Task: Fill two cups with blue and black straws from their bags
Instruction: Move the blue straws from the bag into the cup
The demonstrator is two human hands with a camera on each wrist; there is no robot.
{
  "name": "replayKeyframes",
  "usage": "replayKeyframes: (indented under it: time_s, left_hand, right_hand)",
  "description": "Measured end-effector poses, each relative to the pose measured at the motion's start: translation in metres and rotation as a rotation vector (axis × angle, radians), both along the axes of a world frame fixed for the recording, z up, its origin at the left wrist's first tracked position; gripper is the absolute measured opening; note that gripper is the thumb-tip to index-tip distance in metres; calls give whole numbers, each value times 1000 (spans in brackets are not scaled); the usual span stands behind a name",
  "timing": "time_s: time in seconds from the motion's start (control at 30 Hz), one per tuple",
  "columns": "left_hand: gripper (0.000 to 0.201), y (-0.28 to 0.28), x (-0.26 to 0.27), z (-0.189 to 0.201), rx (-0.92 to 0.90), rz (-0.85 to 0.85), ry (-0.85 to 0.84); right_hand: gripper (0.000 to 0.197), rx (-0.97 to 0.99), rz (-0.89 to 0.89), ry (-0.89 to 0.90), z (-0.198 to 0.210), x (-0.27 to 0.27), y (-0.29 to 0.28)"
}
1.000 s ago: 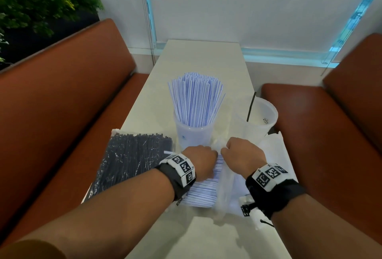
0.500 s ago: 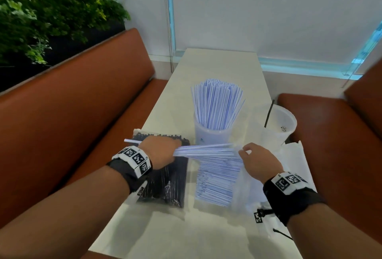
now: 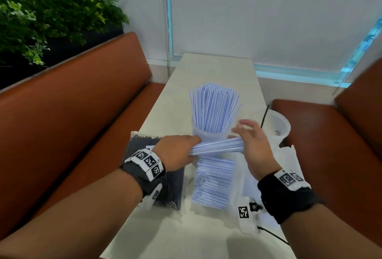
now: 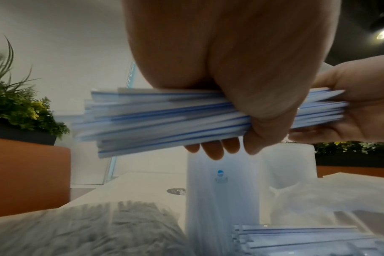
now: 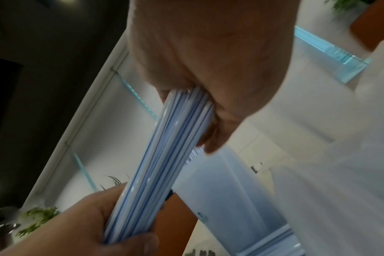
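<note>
- Straws first: I see my left hand (image 3: 178, 152) with its fingers curled round a bundle of blue straws (image 3: 217, 148), held level just in front of the near cup (image 3: 208, 134).
- My right hand (image 3: 251, 146) cups the bundle's other end, thumb and palm against it, fingers loosely spread.
- That cup stands packed with upright blue straws.
- Beside it, the second cup (image 3: 278, 128) holds one black straw (image 3: 265, 115).
- On the table (image 3: 206, 68), the blue straw bag (image 3: 214, 182) lies below the bundle, the black straw bag (image 3: 171, 184) beneath my left wrist.
</note>
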State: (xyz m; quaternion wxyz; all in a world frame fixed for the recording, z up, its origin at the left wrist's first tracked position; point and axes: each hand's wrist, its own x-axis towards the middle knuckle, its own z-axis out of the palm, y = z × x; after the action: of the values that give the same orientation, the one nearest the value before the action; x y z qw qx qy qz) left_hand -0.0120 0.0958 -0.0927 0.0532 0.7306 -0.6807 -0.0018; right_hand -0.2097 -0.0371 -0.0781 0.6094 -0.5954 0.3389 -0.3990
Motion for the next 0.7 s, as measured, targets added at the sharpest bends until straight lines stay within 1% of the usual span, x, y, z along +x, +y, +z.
replayKeyframes:
  time_s: [0.03,0.07,0.1,0.17,0.2,0.23,0.27,0.3,0.33,0.37,0.4,0.47,0.53,0.6,0.63,0.7]
  left_hand:
    - [27,-2,-1,1,-11,13,0]
    - [29,-3,-3,1,-29,23,1]
    - [30,-5,-6,2,-47,25,2]
    - [32,-11,-18,3,-76,2,11]
    - [34,-15,-26,4,-83,-8,18]
    - [34,-18,-33,5,-84,-8,28]
    - [31,-22,-37,6,-87,-3,41]
    - [24,-24,-38,8,-88,15,64]
    - [17,-25,-36,12,-96,35,110]
    - [13,-25,-33,17,-115,57,205]
    - [14,-25,-31,24,-154,74,351]
    - [10,-24,-31,42,-309,86,745]
    - [12,-25,-39,64,-545,96,1111]
    - [12,-30,-46,83,-755,43,1430]
    - [16,-33,-47,89,-828,-6,1555]
    - [25,-39,-53,92,-896,-63,1760]
  right_hand:
    - [5,-20,-96,-78,2,-4,-3]
    - [5,-45,-145,-105,2,-7,-7]
    - [9,-78,-127,-69,2,-7,-7]
    - [28,-140,64,152,-3,-2,-1]
    - [33,-141,145,238,-6,1,4]
    - [35,-131,165,269,-8,4,8]
    - [36,-104,143,245,-8,5,9]
    - [37,-39,102,170,-7,4,7]
    - [41,67,57,70,-4,2,6]
    - [46,193,20,-21,-1,0,4]
    - [50,309,-6,-81,0,-2,2]
    - [57,467,-1,-92,0,-2,3]
    - [63,569,52,-64,-2,1,9]
    - [69,652,101,-81,-3,5,15]
    - [71,691,115,-113,-2,6,18]
    - [73,755,134,-183,-2,9,22]
